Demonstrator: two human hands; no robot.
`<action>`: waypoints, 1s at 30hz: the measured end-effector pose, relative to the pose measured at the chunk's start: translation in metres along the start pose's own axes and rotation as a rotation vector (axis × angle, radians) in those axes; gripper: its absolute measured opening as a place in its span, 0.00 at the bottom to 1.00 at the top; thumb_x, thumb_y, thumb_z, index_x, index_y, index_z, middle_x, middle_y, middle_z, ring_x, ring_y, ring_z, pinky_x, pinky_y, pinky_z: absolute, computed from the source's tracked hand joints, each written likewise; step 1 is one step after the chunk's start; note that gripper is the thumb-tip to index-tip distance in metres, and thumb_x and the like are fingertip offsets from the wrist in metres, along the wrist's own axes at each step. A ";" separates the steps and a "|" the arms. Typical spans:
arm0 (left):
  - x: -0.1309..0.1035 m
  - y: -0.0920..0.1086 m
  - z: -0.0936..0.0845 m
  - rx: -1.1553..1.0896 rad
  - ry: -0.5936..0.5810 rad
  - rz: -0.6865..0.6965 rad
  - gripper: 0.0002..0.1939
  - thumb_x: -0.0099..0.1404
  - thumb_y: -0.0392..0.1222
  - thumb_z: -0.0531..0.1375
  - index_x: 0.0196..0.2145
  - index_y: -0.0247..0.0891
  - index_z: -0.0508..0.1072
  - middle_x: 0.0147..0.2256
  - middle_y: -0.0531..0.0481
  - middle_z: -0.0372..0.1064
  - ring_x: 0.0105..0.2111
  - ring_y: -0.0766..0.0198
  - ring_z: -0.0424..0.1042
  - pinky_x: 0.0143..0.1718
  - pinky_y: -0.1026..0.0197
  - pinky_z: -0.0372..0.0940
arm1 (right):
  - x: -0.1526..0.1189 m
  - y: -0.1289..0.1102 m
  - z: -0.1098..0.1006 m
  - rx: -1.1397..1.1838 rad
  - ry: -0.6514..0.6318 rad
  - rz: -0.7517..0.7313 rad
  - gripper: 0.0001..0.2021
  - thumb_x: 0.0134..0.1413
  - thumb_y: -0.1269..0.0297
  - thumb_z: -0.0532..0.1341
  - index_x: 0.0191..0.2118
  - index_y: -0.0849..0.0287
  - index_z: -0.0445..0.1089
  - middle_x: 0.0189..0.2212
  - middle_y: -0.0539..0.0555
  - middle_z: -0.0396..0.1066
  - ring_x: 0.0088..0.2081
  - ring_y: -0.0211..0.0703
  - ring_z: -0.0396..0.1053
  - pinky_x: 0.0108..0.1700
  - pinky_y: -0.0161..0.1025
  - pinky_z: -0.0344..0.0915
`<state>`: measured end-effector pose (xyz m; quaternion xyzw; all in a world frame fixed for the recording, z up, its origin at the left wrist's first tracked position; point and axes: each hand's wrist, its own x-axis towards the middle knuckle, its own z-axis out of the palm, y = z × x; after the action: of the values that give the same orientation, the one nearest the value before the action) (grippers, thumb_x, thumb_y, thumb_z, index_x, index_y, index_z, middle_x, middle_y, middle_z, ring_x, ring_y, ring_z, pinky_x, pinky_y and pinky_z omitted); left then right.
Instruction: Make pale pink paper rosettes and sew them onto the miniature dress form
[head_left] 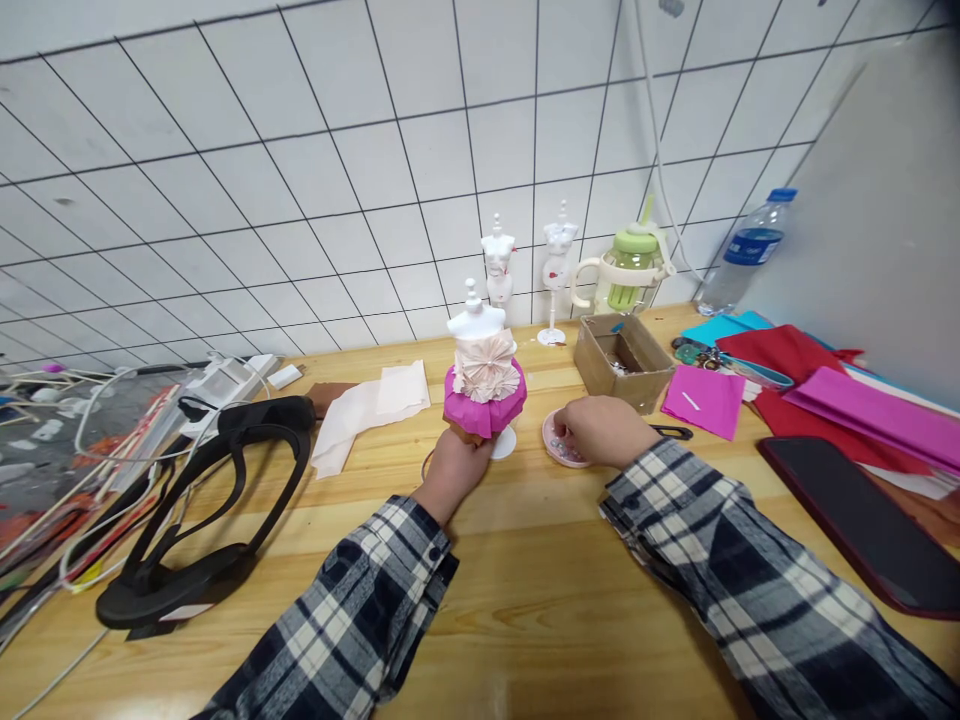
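Observation:
A small white dress-form mannequin (475,318) stands in front of me, wearing a pleated pale-pink paper top (486,365) and a puffed magenta skirt (486,408). My left hand (459,462) is closed around the mannequin just under the skirt, fingertips partly hidden by it. Part of the white round base (504,443) shows beside that hand. To the right, my right hand (606,430) reaches into a shallow pink dish (550,452) of small shiny bits. Its fingers are pinched together, and whatever is between them is too small to make out.
Behind are two more mannequins (498,262), a lidded green cup (636,265) and a cardboard box (626,375). Coloured paper (705,400), a phone (855,520) and a bottle (746,255) are right. Left lie pale paper strips (367,412), a black headset frame (210,560) and cables.

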<state>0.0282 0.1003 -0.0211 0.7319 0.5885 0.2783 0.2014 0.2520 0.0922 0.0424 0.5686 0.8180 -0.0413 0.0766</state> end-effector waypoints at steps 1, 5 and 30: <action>0.000 0.001 0.000 0.003 -0.005 -0.020 0.18 0.63 0.48 0.57 0.49 0.40 0.73 0.47 0.41 0.74 0.48 0.50 0.73 0.45 0.53 0.69 | 0.000 0.000 -0.001 -0.004 0.010 -0.001 0.12 0.52 0.69 0.57 0.38 0.57 0.76 0.35 0.60 0.76 0.38 0.49 0.73 0.35 0.38 0.63; 0.000 0.002 -0.001 0.021 -0.009 -0.044 0.18 0.63 0.48 0.58 0.47 0.39 0.74 0.45 0.41 0.75 0.46 0.50 0.73 0.44 0.53 0.69 | -0.001 -0.001 -0.003 -0.020 0.052 -0.010 0.12 0.52 0.71 0.56 0.39 0.59 0.75 0.37 0.61 0.75 0.39 0.51 0.73 0.36 0.38 0.63; 0.002 -0.004 0.003 -0.030 0.037 0.070 0.17 0.62 0.45 0.59 0.48 0.40 0.73 0.48 0.43 0.73 0.50 0.47 0.71 0.49 0.48 0.67 | 0.000 0.005 -0.003 0.006 -0.025 0.036 0.14 0.53 0.68 0.58 0.43 0.51 0.76 0.40 0.58 0.76 0.42 0.51 0.73 0.38 0.39 0.64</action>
<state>0.0275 0.1034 -0.0260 0.7436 0.5620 0.3073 0.1917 0.2563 0.0944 0.0455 0.5828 0.8066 -0.0495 0.0858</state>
